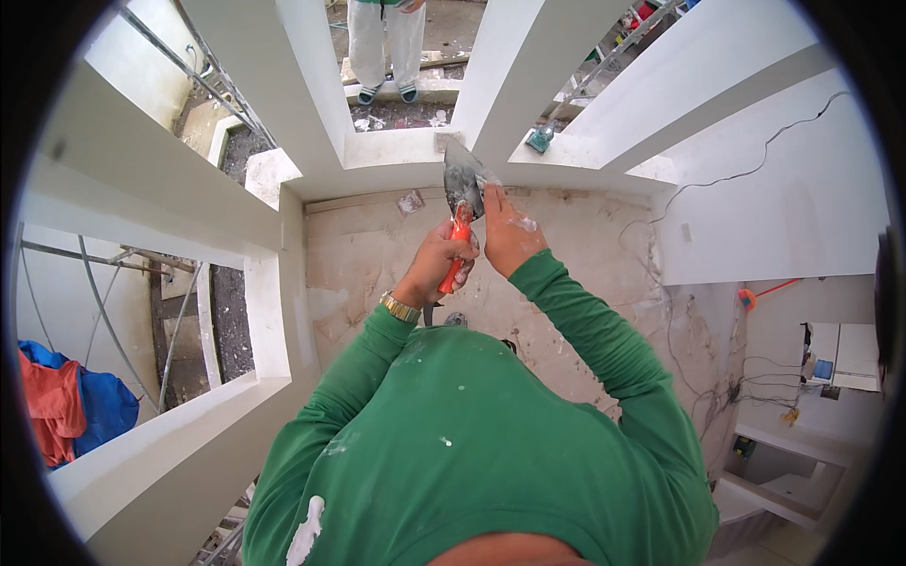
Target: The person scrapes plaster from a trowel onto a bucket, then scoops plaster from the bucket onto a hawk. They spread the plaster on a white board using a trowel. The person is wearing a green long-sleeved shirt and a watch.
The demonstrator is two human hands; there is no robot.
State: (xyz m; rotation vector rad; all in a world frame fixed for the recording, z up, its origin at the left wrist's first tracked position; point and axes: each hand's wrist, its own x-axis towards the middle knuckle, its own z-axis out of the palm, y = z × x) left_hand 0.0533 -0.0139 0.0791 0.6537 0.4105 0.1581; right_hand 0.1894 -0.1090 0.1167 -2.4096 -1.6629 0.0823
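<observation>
My left hand (437, 260) is wrapped round the orange handle of a pointed trowel (460, 172). Its grey blade points away from me and is smeared with white paste. At the blade's right edge is my right hand (510, 232), its fingers pressed together and pointing forward. Whatever those fingers hold, if anything, is hidden behind them; a bit of white paste shows at their tips. More white paste marks the back of this hand. A gold-coloured watch (401, 307) sits on my left wrist.
White upright frames with openings (396, 151) stand ahead and to my left. Beyond them a person in white trousers (385, 42) stands. A small green object (540, 139) rests on the ledge. Cables (668, 311) run along the right, and blue and red cloths (80, 401) lie at left.
</observation>
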